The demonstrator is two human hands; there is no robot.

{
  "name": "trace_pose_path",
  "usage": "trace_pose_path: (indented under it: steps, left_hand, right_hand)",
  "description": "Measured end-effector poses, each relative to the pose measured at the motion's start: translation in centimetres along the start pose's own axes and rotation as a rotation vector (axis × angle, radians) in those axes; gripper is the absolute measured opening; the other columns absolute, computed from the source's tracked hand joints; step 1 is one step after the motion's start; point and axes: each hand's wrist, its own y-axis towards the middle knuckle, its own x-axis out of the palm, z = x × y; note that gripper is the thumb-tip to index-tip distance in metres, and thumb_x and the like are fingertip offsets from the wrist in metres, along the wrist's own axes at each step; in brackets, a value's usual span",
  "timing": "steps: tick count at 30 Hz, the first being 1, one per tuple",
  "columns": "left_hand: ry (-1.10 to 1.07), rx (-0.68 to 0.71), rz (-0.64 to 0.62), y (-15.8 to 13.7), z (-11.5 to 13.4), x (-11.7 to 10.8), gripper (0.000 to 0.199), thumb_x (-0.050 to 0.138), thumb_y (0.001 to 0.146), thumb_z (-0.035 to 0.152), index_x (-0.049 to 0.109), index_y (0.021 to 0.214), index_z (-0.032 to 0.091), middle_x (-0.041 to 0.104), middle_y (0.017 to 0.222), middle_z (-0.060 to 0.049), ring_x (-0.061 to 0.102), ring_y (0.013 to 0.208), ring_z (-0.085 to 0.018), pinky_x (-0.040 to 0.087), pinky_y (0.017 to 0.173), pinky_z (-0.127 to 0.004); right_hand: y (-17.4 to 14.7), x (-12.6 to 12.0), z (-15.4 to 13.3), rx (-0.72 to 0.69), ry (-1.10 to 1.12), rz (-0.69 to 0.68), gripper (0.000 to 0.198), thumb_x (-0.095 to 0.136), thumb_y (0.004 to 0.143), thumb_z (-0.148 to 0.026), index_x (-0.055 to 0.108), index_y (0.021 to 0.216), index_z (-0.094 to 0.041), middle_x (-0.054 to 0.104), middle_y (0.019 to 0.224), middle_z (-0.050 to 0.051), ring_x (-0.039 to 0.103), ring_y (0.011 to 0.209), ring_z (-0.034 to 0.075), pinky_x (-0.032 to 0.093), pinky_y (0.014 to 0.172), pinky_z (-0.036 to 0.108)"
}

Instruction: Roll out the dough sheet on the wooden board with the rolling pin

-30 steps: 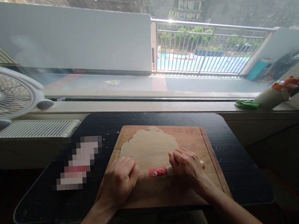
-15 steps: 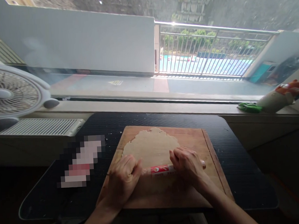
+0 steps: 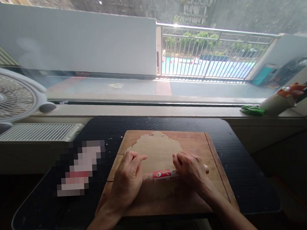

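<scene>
Left hand (image 3: 128, 176) now extends a finger, curled in the earlier frame, above the dough sheet (image 3: 156, 147); its grip cannot be determined. Right hand (image 3: 191, 166) is clamped on the rolling pin (image 3: 162, 175), at the dough's near edge on the cutting board (image 3: 196, 139).

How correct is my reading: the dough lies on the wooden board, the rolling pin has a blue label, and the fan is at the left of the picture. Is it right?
Not quite: the label on the rolling pin is mainly red, not blue, as the head view shows. The dough, board and fan are as you say.
</scene>
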Motion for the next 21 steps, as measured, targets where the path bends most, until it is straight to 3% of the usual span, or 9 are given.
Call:
trace_pose_path:
  steps: [4, 21]
  left_hand:
    - [-0.024, -0.011, 0.046, -0.17, -0.28, -0.26, 0.034, 0.039, 0.077, 0.003, 0.058, 0.098, 0.021, 0.047, 0.09, -0.003, 0.051, 0.087, -0.015, 0.044, 0.079, -0.028]
    - [0.003, -0.043, 0.031, -0.38, -0.08, -0.25, 0.039, 0.038, 0.071, 0.0, 0.058, 0.097, 0.021, 0.046, 0.088, -0.002, 0.051, 0.083, -0.014, 0.045, 0.077, -0.028]
  right_hand:
    - [-0.14, 0.06, -0.03, 0.013, -0.009, 0.013, 0.035, 0.037, 0.089, -0.028, 0.046, 0.056, -0.018, 0.052, 0.056, -0.001, 0.04, 0.053, 0.009, 0.019, 0.057, 0.026]
    - [-0.15, -0.14, -0.13, 0.011, -0.011, 0.024, 0.037, 0.037, 0.089, -0.029, 0.047, 0.055, -0.018, 0.052, 0.055, -0.002, 0.04, 0.052, 0.009, 0.019, 0.056, 0.026]
